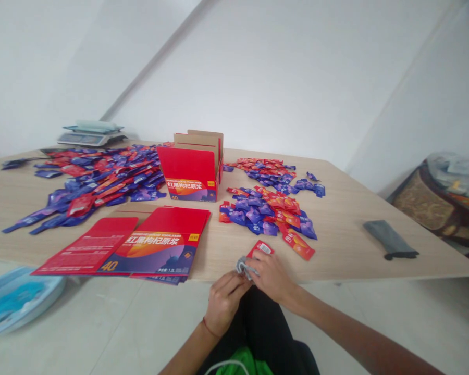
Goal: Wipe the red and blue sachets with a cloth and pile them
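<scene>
Both hands meet at the table's near edge, over my lap. A crumpled grey cloth (242,266) is bunched between them, against a red sachet (262,247) whose barcode end sticks out beyond the fingers. My right hand (271,275) is closed on the cloth, its fingers lying over the sachet. My left hand (226,297) is pinched just below; what its fingertips grip is hidden. An orange-red sachet (298,245) lies flat to the right. Behind it is a heap of purple and red sachets (258,211).
Flattened red-and-purple cartons (152,245) lie at left front. An open carton (191,174) stands behind them, beside a large sachet pile (113,177). A scale (89,136) sits far left, a folded grey cloth (389,238) right. A blue basin (23,297) is below the table (336,229).
</scene>
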A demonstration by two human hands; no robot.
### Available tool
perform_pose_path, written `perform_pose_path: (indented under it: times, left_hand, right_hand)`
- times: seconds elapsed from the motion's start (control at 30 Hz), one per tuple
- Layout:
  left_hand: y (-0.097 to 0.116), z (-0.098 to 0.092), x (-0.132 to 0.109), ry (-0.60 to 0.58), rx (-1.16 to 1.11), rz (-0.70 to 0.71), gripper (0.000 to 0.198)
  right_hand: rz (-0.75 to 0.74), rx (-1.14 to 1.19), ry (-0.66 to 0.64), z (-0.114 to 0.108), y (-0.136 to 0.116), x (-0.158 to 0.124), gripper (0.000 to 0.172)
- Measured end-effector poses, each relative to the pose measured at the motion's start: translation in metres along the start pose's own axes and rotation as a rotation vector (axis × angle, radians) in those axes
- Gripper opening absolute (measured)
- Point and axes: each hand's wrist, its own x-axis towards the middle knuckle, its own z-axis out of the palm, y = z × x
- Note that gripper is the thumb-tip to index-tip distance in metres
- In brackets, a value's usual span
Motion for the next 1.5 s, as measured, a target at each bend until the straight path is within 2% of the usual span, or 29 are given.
perform_pose_path:
  times: [0.2,0.33,0.47,0.57,0.7,0.8,0.87,0.97,1.1,1.23,1.3,1.4,1.5]
  left_hand:
    - [-0.001,0.002,-0.002,0.015,-0.014,0.0,0.021]
    - [-0.001,0.003,-0.002,0.036,0.01,0.016,0.02]
    - [-0.001,0.003,-0.002,0.049,0.012,0.021,0.021]
    - [-0.001,0.003,-0.002,0.047,0.02,0.019,0.021]
    - [0.0,0.002,-0.002,0.037,0.028,0.002,0.021]
    - [0.001,0.001,-0.001,0.009,0.033,-0.011,0.023]
    - [0.001,0.001,-0.001,0.001,0.033,-0.018,0.025]
    - [0.0,0.001,-0.001,0.0,0.019,-0.01,0.025]
    - [-0.001,0.002,-0.002,0.011,0.014,-0.002,0.022]
    - [0.0,-0.001,0.0,-0.015,0.046,0.024,0.022]
    - [0.0,-0.004,0.001,-0.055,0.072,0.036,0.022]
    - [0.002,-0.011,0.003,-0.106,0.094,0.052,0.022]
    - [0.008,-0.017,0.006,-0.088,0.035,0.023,0.021]
  right_hand:
    - [0.048,-0.024,0.023,0.004,0.013,0.003,0.024]
    - [0.094,-0.067,0.065,0.002,0.031,0.013,0.03]
    - [0.22,-0.176,0.064,-0.012,0.055,0.023,0.031]
    - [0.285,-0.182,0.101,-0.027,0.062,0.022,0.031]
    - [0.158,-0.069,0.253,-0.032,0.04,0.006,0.032]
    - [-0.013,-0.012,0.153,-0.018,0.012,-0.004,0.028]
    - [-0.066,-0.009,0.053,-0.007,0.001,-0.004,0.025]
    - [-0.03,-0.026,0.026,0.002,0.009,0.002,0.025]
    - [0.122,0.013,0.135,-0.002,0.053,0.011,0.028]
    - [0.249,0.049,0.224,-0.005,0.094,0.008,0.025]
    - [0.254,0.113,0.313,-0.007,0.104,0.003,0.025]
    - [0.249,0.261,0.527,-0.017,0.112,-0.006,0.031]
    - [0.238,0.352,0.705,-0.037,0.114,-0.016,0.036]
